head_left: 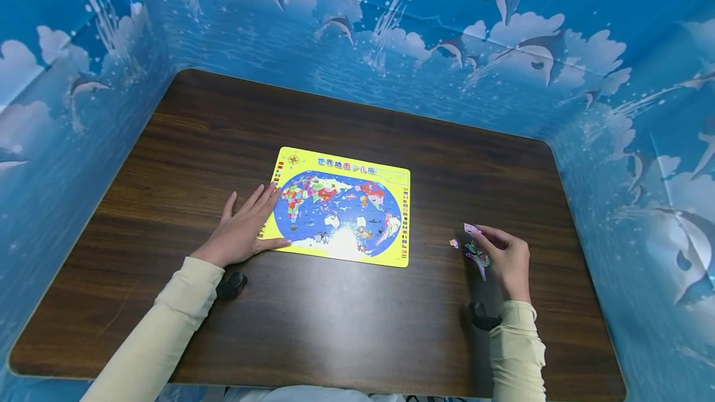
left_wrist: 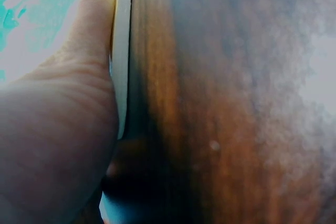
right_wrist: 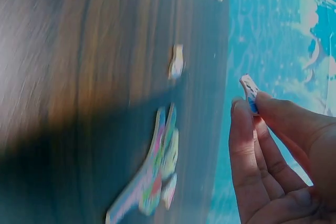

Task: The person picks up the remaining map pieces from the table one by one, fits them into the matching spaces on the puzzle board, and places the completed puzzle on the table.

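Observation:
A yellow world map puzzle board (head_left: 391,174) with a blue oval map lies near the middle of the table. My left hand (head_left: 240,232) rests on its left edge, fingers spread and straight, thumb (left_wrist: 92,30) along the lower edge. Right of the board, my right hand (head_left: 511,260) pinches a small pale puzzle piece (right_wrist: 249,91) between thumb and fingertips, raised off the table. Below it several loose, colourful puzzle pieces (head_left: 481,262) lie in a small cluster. One small piece (head_left: 454,244) lies apart, to their left.
The dark wooden table (head_left: 223,110) has rounded corners. Blue dolphin-print cloth (head_left: 251,42) hangs behind it and on both sides. A black wrist device (head_left: 231,285) sits at the left wrist, another (head_left: 483,318) at the right. Light glares off the board's lower part.

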{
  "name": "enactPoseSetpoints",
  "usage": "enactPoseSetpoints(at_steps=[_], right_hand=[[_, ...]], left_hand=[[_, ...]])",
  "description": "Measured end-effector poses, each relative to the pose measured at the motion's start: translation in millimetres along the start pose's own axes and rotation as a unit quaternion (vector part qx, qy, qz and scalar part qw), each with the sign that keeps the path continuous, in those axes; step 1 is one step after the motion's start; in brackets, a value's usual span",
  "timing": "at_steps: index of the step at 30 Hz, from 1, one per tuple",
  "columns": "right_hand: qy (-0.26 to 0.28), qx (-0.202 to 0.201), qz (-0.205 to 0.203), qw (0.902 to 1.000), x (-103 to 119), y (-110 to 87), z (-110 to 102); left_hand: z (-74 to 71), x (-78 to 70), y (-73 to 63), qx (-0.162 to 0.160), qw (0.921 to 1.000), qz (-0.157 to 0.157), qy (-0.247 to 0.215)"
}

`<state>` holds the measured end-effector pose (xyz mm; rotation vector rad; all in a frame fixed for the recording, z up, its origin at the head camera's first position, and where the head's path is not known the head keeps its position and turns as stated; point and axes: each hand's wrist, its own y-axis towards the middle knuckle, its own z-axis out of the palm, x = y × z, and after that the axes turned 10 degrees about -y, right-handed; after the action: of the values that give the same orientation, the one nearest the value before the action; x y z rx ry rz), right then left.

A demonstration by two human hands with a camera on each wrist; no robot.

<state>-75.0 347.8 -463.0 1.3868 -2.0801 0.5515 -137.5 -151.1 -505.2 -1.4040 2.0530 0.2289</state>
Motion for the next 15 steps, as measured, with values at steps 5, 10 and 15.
enactPoseSetpoints(at_steps=[5, 10, 15], right_hand=[[0.022, 0.021, -0.017, 0.9994, 13.9, 5.0, 12.8], [0.04, 0.051, -0.03, 0.9975, 27.9, 10.1, 26.0], [0.049, 0.084, -0.048, 0.9941, 41.3, 15.6, 41.3]], left_hand=[[-0.7, 1.4, -0.4, 0.0, 1.0, -0.003, 0.005], [-0.4, 0.1, -0.8, -0.003, 1.0, 0.001, 0.002], [-0.8, -2.8, -1.7, -0.005, 1.0, 0.001, 0.001]])
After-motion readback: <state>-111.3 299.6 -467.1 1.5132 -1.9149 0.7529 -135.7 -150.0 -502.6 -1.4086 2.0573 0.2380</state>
